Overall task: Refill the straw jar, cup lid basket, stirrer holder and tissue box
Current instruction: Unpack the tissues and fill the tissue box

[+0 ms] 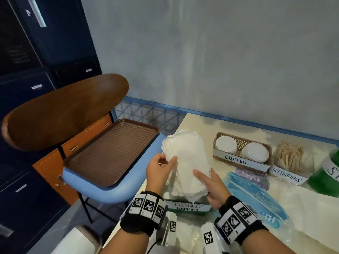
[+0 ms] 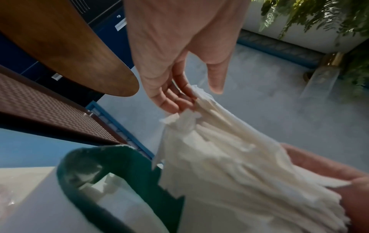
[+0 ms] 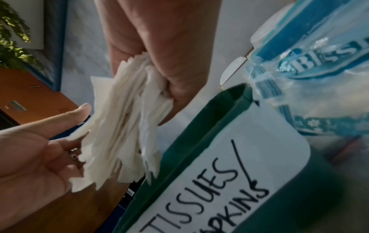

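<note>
A thick stack of white tissues [image 1: 189, 162] hangs tilted over the green box labelled TISSUES/NAPKINS [image 1: 187, 207] at the table's near edge. My right hand [image 1: 201, 182] grips the stack's lower right side, thumb on top and fingers beneath; the right wrist view shows the tissues [image 3: 123, 118] bunched in its grip [image 3: 159, 63]. My left hand [image 1: 169, 161] pinches the stack's left edge between thumb and curled fingers [image 2: 175, 100]. In the left wrist view the sheets [image 2: 229, 157] fan out just above the box's open rim [image 2: 119, 157]. The box's inside is mostly hidden.
Right of the box lie a blue plastic tissue wrapper [image 1: 256, 195], a CUP LIDS basket [image 1: 238, 160], a STIRRERS holder [image 1: 289, 162] and a green jar [image 1: 326, 176]. A chair carrying a brown tray [image 1: 113, 149] stands close on the left. The wall runs behind the table.
</note>
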`<state>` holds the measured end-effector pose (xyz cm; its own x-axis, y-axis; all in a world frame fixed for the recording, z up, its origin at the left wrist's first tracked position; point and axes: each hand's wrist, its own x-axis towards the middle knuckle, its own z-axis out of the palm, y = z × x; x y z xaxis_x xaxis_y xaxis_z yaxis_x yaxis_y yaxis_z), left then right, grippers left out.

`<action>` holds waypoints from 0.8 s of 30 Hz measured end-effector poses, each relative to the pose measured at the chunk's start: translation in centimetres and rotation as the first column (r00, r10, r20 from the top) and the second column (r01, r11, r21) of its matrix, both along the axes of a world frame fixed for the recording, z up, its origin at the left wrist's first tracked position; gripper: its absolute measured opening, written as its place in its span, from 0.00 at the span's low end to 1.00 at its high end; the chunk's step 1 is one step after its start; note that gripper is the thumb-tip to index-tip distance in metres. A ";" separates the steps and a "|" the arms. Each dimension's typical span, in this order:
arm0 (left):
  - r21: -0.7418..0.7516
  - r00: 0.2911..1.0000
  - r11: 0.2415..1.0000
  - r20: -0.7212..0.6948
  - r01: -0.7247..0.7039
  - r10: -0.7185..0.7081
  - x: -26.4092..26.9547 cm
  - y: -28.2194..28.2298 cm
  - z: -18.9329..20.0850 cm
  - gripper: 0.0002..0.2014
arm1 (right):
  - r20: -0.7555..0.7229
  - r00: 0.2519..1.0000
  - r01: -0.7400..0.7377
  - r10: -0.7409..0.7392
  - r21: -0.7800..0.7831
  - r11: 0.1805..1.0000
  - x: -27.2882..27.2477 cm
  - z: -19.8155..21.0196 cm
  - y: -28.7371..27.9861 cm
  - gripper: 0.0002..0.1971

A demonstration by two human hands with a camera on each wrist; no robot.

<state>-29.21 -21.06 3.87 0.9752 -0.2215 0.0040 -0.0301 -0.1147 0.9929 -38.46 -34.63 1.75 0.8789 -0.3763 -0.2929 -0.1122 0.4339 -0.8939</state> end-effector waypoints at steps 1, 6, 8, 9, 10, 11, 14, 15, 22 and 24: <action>-0.008 1.000 1.000 0.020 -0.006 0.006 -0.1 0.0 0.1 0.09 | 0.006 1.000 -0.003 0.003 0.022 1.000 0.0 -0.1 0.2 0.22; -0.042 0.998 0.998 0.039 -0.040 0.042 0.2 0.3 0.4 0.11 | -0.022 1.000 0.016 -0.014 0.062 0.998 0.2 -0.8 0.7 0.24; -0.040 0.998 0.998 0.045 -0.046 0.048 0.4 0.4 0.4 0.12 | -0.042 0.999 0.019 -0.015 0.076 0.997 0.2 -0.8 0.8 0.23; -0.041 0.998 0.998 0.050 -0.046 0.048 0.4 0.4 0.6 0.13 | -0.049 0.999 0.009 -0.004 0.092 0.996 0.2 -0.7 0.8 0.21; -0.039 0.997 0.998 0.059 -0.040 0.042 0.5 0.4 0.7 0.13 | -0.053 0.999 -0.002 0.008 0.118 0.993 0.1 -0.5 0.9 0.20; -0.039 0.997 0.999 0.071 -0.024 0.026 0.5 0.4 0.8 0.12 | -0.055 0.998 -0.004 0.013 0.155 0.988 0.1 -0.4 0.9 0.19; 0.005 0.993 0.998 0.103 0.064 -0.064 0.3 0.2 1.3 0.09 | -0.048 0.998 -0.028 0.040 0.229 0.973 -0.1 -0.4 0.8 0.24; 0.040 0.989 0.994 0.109 0.098 -0.101 0.1 0.1 1.5 0.08 | -0.035 0.998 -0.045 0.055 0.239 0.970 -0.1 -0.4 0.7 0.27; 0.237 0.947 0.970 0.295 0.052 -0.123 0.2 -0.9 2.6 0.07 | -0.075 0.996 -0.021 0.040 0.241 0.970 -0.1 -0.9 0.3 0.32; 0.267 0.914 0.963 0.395 -0.021 -0.089 0.6 -1.3 3.3 0.07 | -0.099 0.994 -0.021 0.043 0.213 0.977 -0.2 -0.9 0.2 0.34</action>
